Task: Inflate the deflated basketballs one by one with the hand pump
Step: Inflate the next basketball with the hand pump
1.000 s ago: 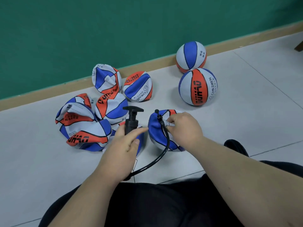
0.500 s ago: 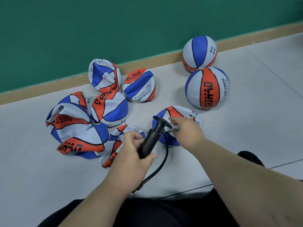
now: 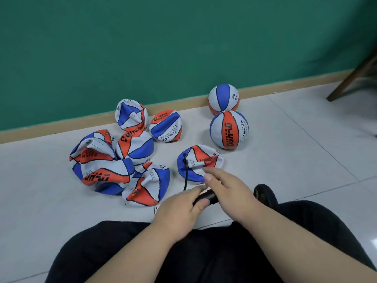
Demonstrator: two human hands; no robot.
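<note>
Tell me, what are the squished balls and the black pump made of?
Squished balls: probably soft rubber or a rubbery synthetic, matte; they fold into creases without cracking.
Pump: looks like hard black plastic with a smooth barrel, though most of it is hidden and blurred.
Its hose: thin bendy rubber or plastic, since it curves.

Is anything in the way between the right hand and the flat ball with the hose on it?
Nothing visible. The right hand hangs just in front of the flat ball, right at its near edge. The pump, gripped by the left hand, lies under the right hand, not between them; the hose runs alongside.
</note>
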